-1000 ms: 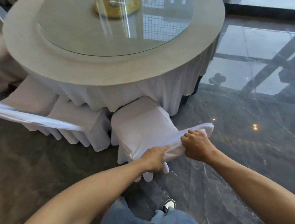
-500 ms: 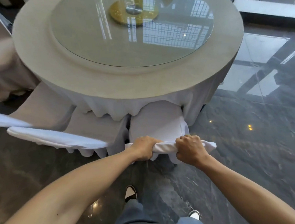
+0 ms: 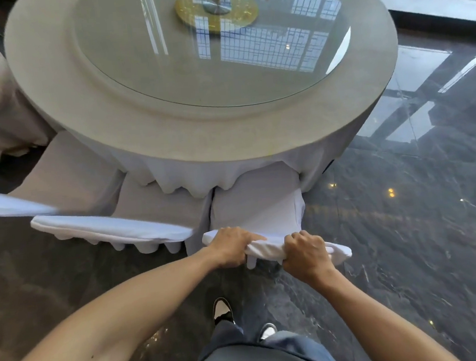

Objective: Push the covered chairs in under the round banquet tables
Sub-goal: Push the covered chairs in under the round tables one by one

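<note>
Hands are doing the work here: the left hand (image 3: 231, 247) and the right hand (image 3: 306, 253) are both curling tightly around the top edge of the backrest of a white fabric-covered chair (image 3: 258, 210), fingers wrapped over the bunched cloth. The chair's seat is sitting partly beneath the pleated white skirt of the round grey banquet table (image 3: 169, 134), which is carrying a large glass turntable (image 3: 213, 44) on a gold hub. Just to its left, a second white-covered chair (image 3: 111, 228) is standing with its seat likewise tucked under the skirt, its backrest nearly meeting the gripped one. Judging by this, the push-in step is under way and nearly finished. The next move is probably calling for a short, straight shove, then letting go and heading for another chair across the dark polished marble floor (image 3: 407, 223).
</note>
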